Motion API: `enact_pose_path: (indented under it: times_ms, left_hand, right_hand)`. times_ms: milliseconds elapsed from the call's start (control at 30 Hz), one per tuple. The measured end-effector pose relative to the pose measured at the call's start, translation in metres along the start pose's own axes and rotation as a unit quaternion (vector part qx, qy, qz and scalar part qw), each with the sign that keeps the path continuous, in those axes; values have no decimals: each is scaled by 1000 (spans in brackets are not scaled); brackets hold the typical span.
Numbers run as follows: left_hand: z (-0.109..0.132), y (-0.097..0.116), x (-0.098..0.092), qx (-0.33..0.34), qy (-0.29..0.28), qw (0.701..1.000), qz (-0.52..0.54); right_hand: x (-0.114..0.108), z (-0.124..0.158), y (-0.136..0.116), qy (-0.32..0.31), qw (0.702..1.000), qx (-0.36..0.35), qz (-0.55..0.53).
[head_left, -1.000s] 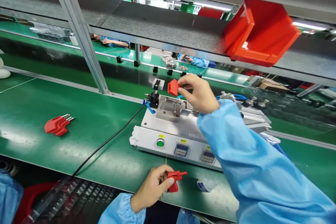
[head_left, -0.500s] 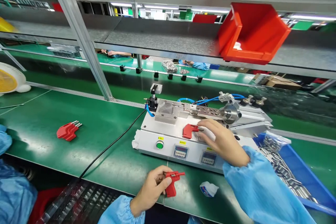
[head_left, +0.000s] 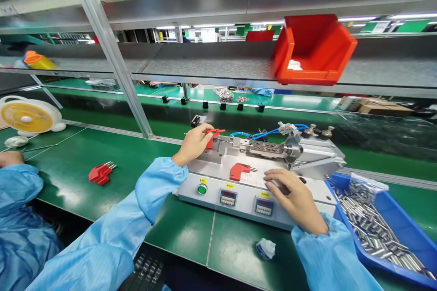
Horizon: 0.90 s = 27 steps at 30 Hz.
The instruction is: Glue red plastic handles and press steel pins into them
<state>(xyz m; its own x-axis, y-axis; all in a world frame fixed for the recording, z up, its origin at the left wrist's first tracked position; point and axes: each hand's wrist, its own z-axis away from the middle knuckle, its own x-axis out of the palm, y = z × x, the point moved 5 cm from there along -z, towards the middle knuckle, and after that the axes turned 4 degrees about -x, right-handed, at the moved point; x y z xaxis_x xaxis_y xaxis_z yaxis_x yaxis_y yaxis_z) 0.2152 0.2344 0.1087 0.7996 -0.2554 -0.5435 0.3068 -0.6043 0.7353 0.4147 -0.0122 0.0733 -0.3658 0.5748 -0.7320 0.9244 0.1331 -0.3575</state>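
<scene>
My left hand [head_left: 193,145] is closed on a red pistol-shaped plastic part [head_left: 209,142], held at the metal fixture block [head_left: 212,155] on the left of a bench machine [head_left: 218,182]. Whether the part is seated in the block is hard to see. My right hand [head_left: 293,195] hovers or rests at the machine's front top edge, fingers curved and thumb apart, with no held thing visible. Just left of its fingertips, another red plastic part [head_left: 239,171] with a metal pin sticking out lies on the machine's top plate.
A blue bin [head_left: 403,218] of metal pins stands on the right. A small white bottle [head_left: 265,249] sits in front of the machine. Several red parts [head_left: 101,173] lie on the left bench, near a co-worker's sleeve [head_left: 20,186]. A red bin [head_left: 314,77] sits on the shelf.
My left hand has carried its red part up from the bench front to the fixture block. My right hand has drawn away from the red part lying on the machine. The view has shifted.
</scene>
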Motion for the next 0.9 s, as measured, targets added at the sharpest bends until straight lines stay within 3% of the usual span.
enact_pose_path:
  times_ms: [167,333,667,800,900]
  left_hand:
    - [2,5,15,16,-23,987,-161]
    - [4,6,23,-15,-59,954,-295]
    - [8,10,20,-12,-78,934,-348]
    - [33,8,8,33,-37,937,-345]
    - [74,6,-9,114,7,931,-346]
  right_hand:
    - [-1,2,-3,3,1000,-7,5]
    - [-1,2,-3,7,1000,-14,16]
    - [1,-1,-4,14,999,-27,27]
    - [-9,9,-11,30,999,-42,8]
    - [-26,37,-17,108,993,-11,36]
